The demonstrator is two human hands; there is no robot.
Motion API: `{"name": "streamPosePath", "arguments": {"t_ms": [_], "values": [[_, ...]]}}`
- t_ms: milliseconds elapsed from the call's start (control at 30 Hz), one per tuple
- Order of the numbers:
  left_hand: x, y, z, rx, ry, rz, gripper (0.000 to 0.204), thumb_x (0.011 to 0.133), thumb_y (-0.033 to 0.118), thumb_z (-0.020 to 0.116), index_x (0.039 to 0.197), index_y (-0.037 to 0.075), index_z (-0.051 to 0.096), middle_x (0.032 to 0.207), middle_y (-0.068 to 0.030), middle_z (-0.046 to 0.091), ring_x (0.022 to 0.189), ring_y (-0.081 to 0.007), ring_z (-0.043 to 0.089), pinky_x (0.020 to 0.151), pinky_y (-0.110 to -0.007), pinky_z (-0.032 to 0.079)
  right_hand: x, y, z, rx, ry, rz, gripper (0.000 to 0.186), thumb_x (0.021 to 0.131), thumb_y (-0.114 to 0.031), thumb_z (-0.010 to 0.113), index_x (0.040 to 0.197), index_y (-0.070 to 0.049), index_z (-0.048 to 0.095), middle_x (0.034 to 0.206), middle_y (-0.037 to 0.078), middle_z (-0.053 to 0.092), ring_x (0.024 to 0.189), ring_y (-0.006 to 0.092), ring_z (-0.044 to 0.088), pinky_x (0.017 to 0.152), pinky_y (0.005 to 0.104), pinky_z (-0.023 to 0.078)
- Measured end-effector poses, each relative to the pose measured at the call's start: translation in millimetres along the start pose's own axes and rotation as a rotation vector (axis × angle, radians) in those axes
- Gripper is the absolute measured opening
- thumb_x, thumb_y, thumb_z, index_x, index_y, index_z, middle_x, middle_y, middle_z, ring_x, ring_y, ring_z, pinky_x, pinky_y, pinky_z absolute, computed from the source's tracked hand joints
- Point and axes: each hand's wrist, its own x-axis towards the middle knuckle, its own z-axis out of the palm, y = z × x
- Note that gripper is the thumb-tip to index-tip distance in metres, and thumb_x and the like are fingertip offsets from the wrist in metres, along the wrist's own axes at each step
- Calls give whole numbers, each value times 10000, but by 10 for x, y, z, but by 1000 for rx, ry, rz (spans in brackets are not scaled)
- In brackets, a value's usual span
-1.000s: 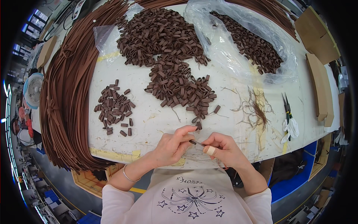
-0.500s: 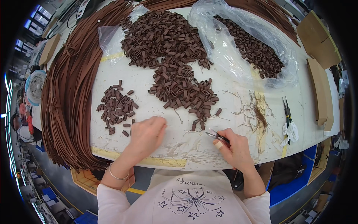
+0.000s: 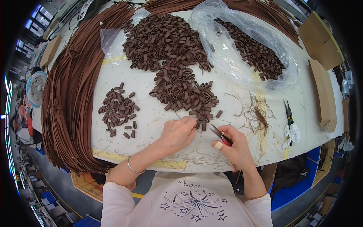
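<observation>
At the near edge of the big pile of brown loops [image 3: 177, 87], on the white table [image 3: 151, 113], one loop is touched by the fingertips of the left hand [image 3: 177, 133], fingers drawn together. Small snips [image 3: 221, 135] with red handles are gripped in the closed right hand [image 3: 232, 147], blades pointing toward the pile. A smaller heap of loops [image 3: 118, 109] lies to the left, loose fibres [image 3: 257, 111] to the right.

We have one view, a head-worn fisheye camera looking steeply down and forward over the white worktable [image 3: 159, 113] from close range. Our forearms enter from the lower edge. Straight edges bow toward the dark circular rim. No second view overlaps it.
</observation>
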Motion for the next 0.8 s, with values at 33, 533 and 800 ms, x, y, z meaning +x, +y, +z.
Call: {"name": "streamPosePath", "arguments": {"t_ms": [33, 533, 800], "values": [[6, -9, 3, -36, 34, 27, 74, 716, 48, 576, 750, 20, 516, 638, -83, 550, 499, -195, 516, 464, -299, 403, 24, -23, 21, 43, -15, 52, 304, 743, -167, 632, 989, -25, 522, 560, 90, 544, 471, 217, 494, 475, 302, 390], [44, -6, -219, -1022, -299, -404, 69, 811, 92, 533, 808, 22, 532, 700, 10, 523, 619, -28, 456, 551, -181, 388, 333, 114, 284, 300, -109, 32, 212, 793, -135, 579, 964, -14, 549, 601, 6, 513, 480, 64, 445, 459, 221, 362], [-42, 163, -214, -1081, -109, -489, 71, 795, 23, 548, 860, 10, 523, 743, -40, 594, 610, -65, 531, 539, -203, 442, 315, 13, 248, 735, -113, 195, 126, 842, -150, 514, 819, -33, 554, 595, 26, 539, 396, 30, 384, 361, 179, 294]]}}
